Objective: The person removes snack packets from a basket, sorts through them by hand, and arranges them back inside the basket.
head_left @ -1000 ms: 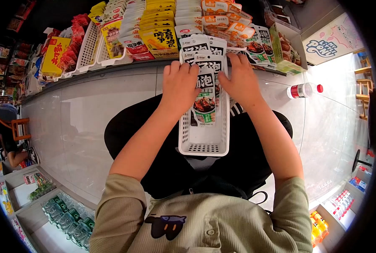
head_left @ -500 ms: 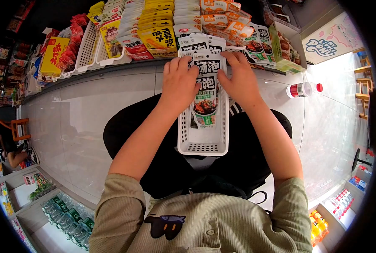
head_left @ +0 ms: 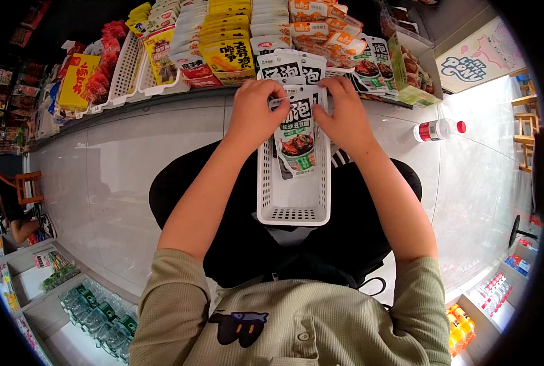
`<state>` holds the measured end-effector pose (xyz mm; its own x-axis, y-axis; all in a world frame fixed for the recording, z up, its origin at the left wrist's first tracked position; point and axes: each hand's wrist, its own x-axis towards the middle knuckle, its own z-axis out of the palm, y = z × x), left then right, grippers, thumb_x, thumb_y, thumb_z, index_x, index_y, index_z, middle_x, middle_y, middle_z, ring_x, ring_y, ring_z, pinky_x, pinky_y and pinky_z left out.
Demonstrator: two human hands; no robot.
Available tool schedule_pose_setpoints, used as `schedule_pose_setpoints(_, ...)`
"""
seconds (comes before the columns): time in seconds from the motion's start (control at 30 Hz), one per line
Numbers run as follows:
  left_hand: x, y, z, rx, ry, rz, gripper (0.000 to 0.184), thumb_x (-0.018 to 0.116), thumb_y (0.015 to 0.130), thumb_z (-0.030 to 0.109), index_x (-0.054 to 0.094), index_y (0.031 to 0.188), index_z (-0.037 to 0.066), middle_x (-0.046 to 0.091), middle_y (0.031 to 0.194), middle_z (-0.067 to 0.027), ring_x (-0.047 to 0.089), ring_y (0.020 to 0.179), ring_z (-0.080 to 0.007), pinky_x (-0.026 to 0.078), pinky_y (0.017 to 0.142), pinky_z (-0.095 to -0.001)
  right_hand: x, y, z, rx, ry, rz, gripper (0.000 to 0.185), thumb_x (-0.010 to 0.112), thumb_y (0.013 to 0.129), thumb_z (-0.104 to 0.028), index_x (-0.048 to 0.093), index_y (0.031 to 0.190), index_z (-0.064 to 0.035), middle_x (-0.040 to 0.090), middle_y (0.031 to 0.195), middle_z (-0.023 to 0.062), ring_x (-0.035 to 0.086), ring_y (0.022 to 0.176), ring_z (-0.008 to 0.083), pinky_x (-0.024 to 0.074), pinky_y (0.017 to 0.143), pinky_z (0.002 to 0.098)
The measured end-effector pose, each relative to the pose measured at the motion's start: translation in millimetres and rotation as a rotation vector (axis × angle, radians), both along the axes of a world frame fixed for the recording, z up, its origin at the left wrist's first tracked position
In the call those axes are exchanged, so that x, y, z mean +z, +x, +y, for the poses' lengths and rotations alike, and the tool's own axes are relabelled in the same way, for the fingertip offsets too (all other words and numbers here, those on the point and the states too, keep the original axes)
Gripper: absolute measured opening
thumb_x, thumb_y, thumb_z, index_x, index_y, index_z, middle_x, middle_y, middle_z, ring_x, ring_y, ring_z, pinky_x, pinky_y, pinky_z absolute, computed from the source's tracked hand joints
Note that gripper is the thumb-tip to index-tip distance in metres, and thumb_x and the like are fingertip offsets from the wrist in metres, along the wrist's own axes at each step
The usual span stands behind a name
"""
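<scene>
A white perforated plastic basket (head_left: pixel 294 196) rests on my lap between my black-clad legs. In its far half stand black-and-white snack packets with a picture of food in a bowl. My left hand (head_left: pixel 250 117) pinches the front snack packet (head_left: pixel 297 146) at its upper left, thumb and fingers together. That packet tilts slightly, its lower end hanging over the basket floor. On the other side, my right hand (head_left: pixel 347 120) has its fingers bent over the packets' upper right edge and its thumb by the front packet. Behind both hands, more matching packets (head_left: pixel 279 68) lean at the far end.
Ahead is a low shelf with rows of yellow snack packets (head_left: pixel 228 56), orange-and-white packets (head_left: pixel 328 33) and white baskets (head_left: pixel 125 68). A bottle with a red cap (head_left: pixel 438 130) lies on the tiled floor to the right. Packs of bottled drinks (head_left: pixel 98 320) stand at lower left.
The front packet now shows as one piece, tilted, with its lower end shifted slightly; two overlapping packets showed before. My left hand has moved slightly left and closed into a pinch.
</scene>
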<state>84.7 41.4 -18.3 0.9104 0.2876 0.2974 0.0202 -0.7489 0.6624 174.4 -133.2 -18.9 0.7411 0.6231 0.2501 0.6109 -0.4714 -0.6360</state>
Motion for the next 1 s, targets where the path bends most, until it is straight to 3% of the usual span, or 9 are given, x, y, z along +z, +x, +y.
schedule_pose_setpoints(0.17, -4, -2, -8, -0.015, -0.446, -0.028, 0.014, 0.065, 0.08, 0.011, 0.061, 0.088, 0.001, 0.063, 0.089, -0.0126, 0.06, 0.08, -0.0264, 0.047, 0.071, -0.034, -2, -1, -1, 0.026, 0.027, 0.021, 0.042, 0.064, 0.073, -0.016, 0.055, 0.112, -0.0012, 0.052, 0.115, 0.0199, 0.05, 0.109, 0.0381, 0.0416, 0.095, 0.0416)
schedule_pose_setpoints(0.2, -1, -3, -9, -0.015, -0.446, -0.028, 0.014, 0.065, 0.08, 0.011, 0.061, 0.088, 0.001, 0.063, 0.089, -0.0126, 0.06, 0.08, -0.0264, 0.047, 0.071, -0.034, -3, -1, -1, 0.029, 0.037, -0.005, 0.042, 0.065, 0.073, -0.016, 0.055, 0.111, -0.0011, 0.052, 0.114, 0.0196, 0.051, 0.108, 0.0376, 0.0417, 0.094, 0.0414)
schedule_pose_setpoints(0.27, 7, -6, -11, 0.024, -0.388, 0.107, 0.017, 0.065, 0.084, 0.011, 0.062, 0.098, 0.001, 0.062, 0.094, -0.0077, 0.058, 0.084, -0.0137, 0.046, 0.071, -0.026, -5, 0, -3, 0.032, 0.047, -0.032, 0.041, 0.066, 0.072, -0.015, 0.055, 0.109, -0.0009, 0.052, 0.113, 0.0193, 0.051, 0.107, 0.0372, 0.0417, 0.094, 0.0413)
schedule_pose_setpoints(0.37, -4, -6, -6, -0.044, -0.297, 0.017, 0.023, 0.065, 0.083, 0.012, 0.062, 0.103, 0.001, 0.063, 0.091, -0.0139, 0.06, 0.074, -0.0229, 0.048, 0.066, -0.0321, -4, 5, -6, 0.048, 0.095, 0.025, 0.04, 0.069, 0.071, -0.015, 0.056, 0.106, -0.0006, 0.053, 0.112, 0.0186, 0.051, 0.106, 0.0359, 0.0421, 0.092, 0.0401)
schedule_pose_setpoints(0.57, 16, -9, -4, 0.055, -0.391, -0.079, 0.023, 0.065, 0.086, 0.017, 0.061, 0.099, -0.001, 0.063, 0.087, -0.0077, 0.055, 0.071, -0.0139, 0.046, 0.065, -0.0264, 9, -2, -11, 0.05, 0.317, 0.108, 0.035, 0.072, 0.074, -0.017, 0.058, 0.101, -0.0009, 0.059, 0.101, 0.0141, 0.056, 0.097, 0.0284, 0.0429, 0.087, 0.0351)
schedule_pose_setpoints(0.63, 20, -8, -1, 0.086, -0.498, -0.112, 0.022, 0.063, 0.088, 0.019, 0.061, 0.101, 0.0, 0.062, 0.088, -0.0042, 0.054, 0.074, -0.0097, 0.045, 0.067, -0.0236, 13, -12, -15, 0.081, 0.468, 0.635, 0.036, 0.073, 0.076, -0.021, 0.06, 0.103, -0.002, 0.061, 0.094, 0.0072, 0.056, 0.092, 0.0175, 0.0433, 0.083, 0.0313)
schedule_pose_setpoints(0.8, 40, -4, -5, 0.114, -0.852, -0.324, 0.022, 0.056, 0.094, 0.021, 0.057, 0.104, 0.001, 0.062, 0.09, -0.0008, 0.055, 0.078, -0.0055, 0.045, 0.071, -0.0197, 23, -22, -27, 0.128, 0.336, 0.502, 0.041, 0.072, 0.078, -0.017, 0.057, 0.113, -0.0013, 0.062, 0.094, 0.0034, 0.056, 0.088, 0.0107, 0.0442, 0.077, 0.0268)
schedule_pose_setpoints(0.9, 48, 6, -13, 0.151, -0.989, -0.401, 0.023, 0.055, 0.095, 0.023, 0.054, 0.104, 0.002, 0.062, 0.09, -0.0024, 0.056, 0.077, -0.006, 0.047, 0.069, -0.0208, 29, -36, -26, 0.228, 0.597, 1.025, 0.038, 0.068, 0.083, -0.014, 0.054, 0.114, 0.0015, 0.064, 0.098, 0.0054, 0.059, 0.08, 0.0086, 0.048, 0.068, 0.0247)
schedule_pose_setpoints(1.0, 55, 18, -28, 0.202, -1.079, -0.467, 0.024, 0.053, 0.096, 0.025, 0.051, 0.103, 0.002, 0.061, 0.09, -0.003, 0.056, 0.076, -0.0066, 0.047, 0.069, -0.0214, 38, -34, -37, 0.195, 0.412, 1.132, 0.034, 0.067, 0.085, -0.015, 0.054, 0.112, 0.0001, 0.064, 0.092, 0.0053, 0.059, 0.073, 0.0075, 0.0487, 0.059, 0.0236)
